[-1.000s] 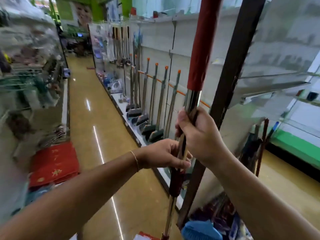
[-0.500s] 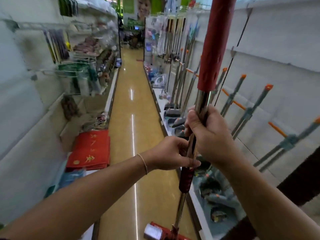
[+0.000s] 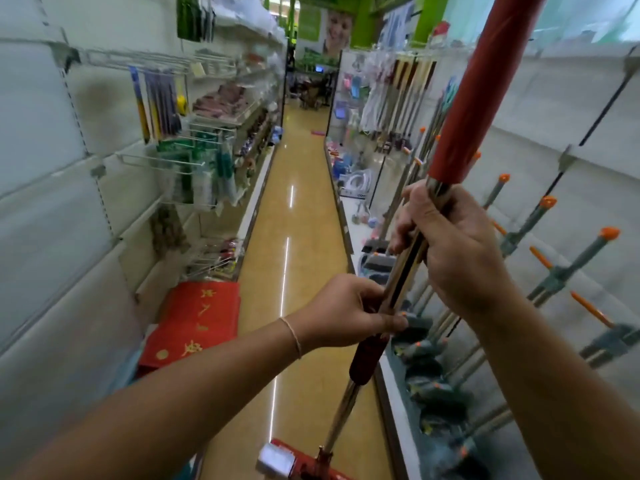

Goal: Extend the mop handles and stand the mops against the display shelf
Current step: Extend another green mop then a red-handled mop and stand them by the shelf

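- At about nine o'clock stood the left-hand shelving (image 3: 104, 174), hung with packaged goods, and red mats (image 3: 194, 323) lay at its foot beside the glossy floor (image 3: 294, 244).
- The left hand (image 3: 346, 315) was wrapped round the mop handle (image 3: 405, 271) just above a dark red collar (image 3: 367, 358), thumb and fingers curled tight on it.
- The handle's long axis ran from the mop head (image 3: 298, 462) on the floor at six o'clock up to one o'clock; it showed bare shiny metal between the hands and a red sleeve (image 3: 478, 98) above.
- The right hand (image 3: 450, 244) gripped the metal tube higher, just under the red sleeve, and lay nearer the display shelf (image 3: 554, 150).
- At three o'clock, grey mops with orange tips (image 3: 568, 258) leaned against that shelf; I judged this mop would have to tilt that way to join them.
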`<move>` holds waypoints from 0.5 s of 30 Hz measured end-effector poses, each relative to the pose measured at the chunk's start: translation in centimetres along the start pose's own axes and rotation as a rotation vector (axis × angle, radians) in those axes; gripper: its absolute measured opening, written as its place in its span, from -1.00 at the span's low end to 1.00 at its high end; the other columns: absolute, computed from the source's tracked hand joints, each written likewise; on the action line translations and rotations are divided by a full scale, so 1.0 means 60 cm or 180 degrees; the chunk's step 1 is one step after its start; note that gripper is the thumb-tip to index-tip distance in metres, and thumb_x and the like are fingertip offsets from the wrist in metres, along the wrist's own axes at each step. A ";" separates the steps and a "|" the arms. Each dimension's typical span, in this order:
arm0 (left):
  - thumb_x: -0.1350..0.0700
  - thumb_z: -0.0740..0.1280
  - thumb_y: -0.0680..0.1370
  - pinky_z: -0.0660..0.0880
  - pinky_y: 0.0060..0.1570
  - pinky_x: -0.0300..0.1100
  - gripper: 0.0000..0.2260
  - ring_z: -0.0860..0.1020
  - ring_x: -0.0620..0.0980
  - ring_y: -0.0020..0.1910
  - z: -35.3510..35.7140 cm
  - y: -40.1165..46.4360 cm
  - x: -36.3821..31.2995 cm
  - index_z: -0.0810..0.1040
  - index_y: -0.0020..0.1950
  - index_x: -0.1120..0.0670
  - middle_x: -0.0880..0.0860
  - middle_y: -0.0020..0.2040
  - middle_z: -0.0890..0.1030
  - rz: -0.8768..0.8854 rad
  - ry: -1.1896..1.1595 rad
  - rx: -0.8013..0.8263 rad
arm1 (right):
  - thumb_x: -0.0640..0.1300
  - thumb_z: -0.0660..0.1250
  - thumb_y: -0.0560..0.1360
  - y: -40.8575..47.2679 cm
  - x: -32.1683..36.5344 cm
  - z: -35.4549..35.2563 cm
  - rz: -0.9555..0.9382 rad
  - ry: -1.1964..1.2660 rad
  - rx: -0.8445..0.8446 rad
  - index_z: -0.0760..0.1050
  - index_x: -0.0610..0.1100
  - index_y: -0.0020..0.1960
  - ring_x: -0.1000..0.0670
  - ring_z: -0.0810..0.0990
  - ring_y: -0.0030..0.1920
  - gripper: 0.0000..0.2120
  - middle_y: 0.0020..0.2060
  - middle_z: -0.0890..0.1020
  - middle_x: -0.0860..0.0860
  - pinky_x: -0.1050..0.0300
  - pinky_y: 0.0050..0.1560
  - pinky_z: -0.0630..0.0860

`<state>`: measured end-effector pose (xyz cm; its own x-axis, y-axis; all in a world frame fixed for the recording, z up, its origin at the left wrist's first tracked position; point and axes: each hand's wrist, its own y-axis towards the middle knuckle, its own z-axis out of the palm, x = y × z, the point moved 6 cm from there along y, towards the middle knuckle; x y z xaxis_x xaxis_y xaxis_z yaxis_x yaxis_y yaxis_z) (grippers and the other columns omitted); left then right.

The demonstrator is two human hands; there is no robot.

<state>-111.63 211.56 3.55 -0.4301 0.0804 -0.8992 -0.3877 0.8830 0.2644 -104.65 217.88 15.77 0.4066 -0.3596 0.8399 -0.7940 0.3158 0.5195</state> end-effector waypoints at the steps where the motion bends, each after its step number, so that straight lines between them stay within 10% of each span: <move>1: 0.11 0.47 0.49 0.64 -0.02 0.03 -0.92 0.69 0.01 -0.13 -0.022 0.008 0.006 0.66 -0.07 0.09 0.08 -0.15 0.70 -0.0017 0.0008 -0.0109 | 0.08 0.23 0.56 0.022 -0.008 0.011 -0.0029 0.0026 0.0051 0.40 -0.15 0.04 -0.09 0.53 -0.29 -0.72 -0.32 0.52 0.02 -0.09 -0.16 0.58; 15: 0.05 0.48 0.48 0.62 0.04 0.07 -0.84 0.69 -0.01 -0.13 -0.271 0.119 0.139 0.64 -0.08 0.12 0.07 -0.16 0.69 -0.0745 0.0592 -0.1296 | 0.04 0.15 0.61 0.299 -0.157 0.136 -0.0240 0.0942 0.0938 0.40 -0.19 0.08 -0.12 0.51 -0.28 -0.72 -0.31 0.52 -0.02 0.11 -0.25 0.54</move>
<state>-131.24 211.03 3.60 -0.4172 -0.2146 -0.8831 -0.7617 0.6126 0.2110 -126.39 219.75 15.90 0.5466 -0.0908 0.8325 -0.8349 0.0181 0.5502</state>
